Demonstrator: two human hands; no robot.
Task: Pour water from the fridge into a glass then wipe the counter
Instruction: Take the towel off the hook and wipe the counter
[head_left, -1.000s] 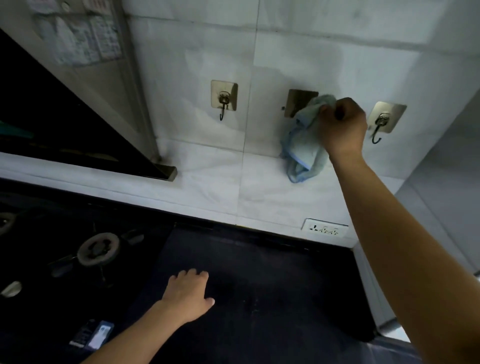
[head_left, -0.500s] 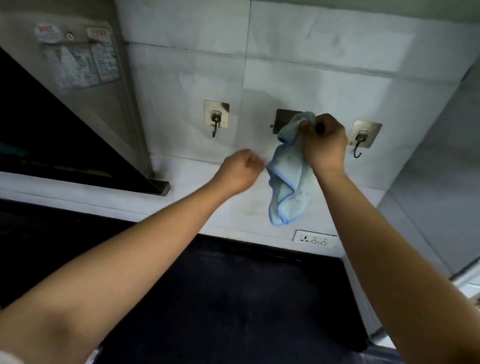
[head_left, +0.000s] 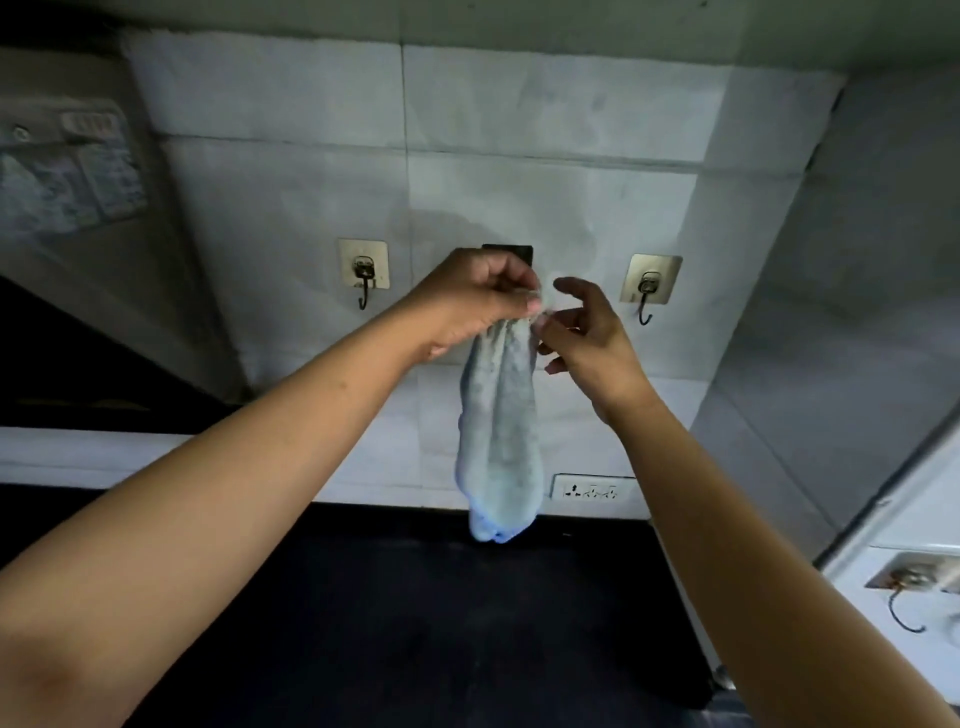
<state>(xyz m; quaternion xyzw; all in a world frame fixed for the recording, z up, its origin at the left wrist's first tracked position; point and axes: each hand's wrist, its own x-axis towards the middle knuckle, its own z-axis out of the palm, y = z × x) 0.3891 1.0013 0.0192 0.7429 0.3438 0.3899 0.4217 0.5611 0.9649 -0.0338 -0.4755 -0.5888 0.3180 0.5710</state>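
Two bare forearms reach up from the bottom edge toward a pale tiled wall (head_left: 545, 171), the biggest surface in view. Dark counter (head_left: 415, 623) runs along the base of that wall. Blue-grey cloth (head_left: 498, 431) hangs in front of the wall, its top bunched and its body dropping straight down, bottom edge reaching just past the wall's lower border over the counter. Left hand (head_left: 472, 301) closed around the cloth's top end, fingers curled with the thumb pressing the gathered fabric; all the rest of the cloth hangs below this grip. Right hand (head_left: 587, 332) just beside it, fingers spread and loosely curved; its fingertips (head_left: 543, 325) meet the cloth's upper edge, but whether they actually pinch it cannot be told, blur at that spot. White socket plate (head_left: 592, 490) low on the wall, just right of the cloth's lower part. Three hooks on the wall: left hook (head_left: 363, 273) and right hook (head_left: 649, 283) bare, middle hook plate (head_left: 511, 252) mostly hidden behind the left hand, directly above the cloth's top.
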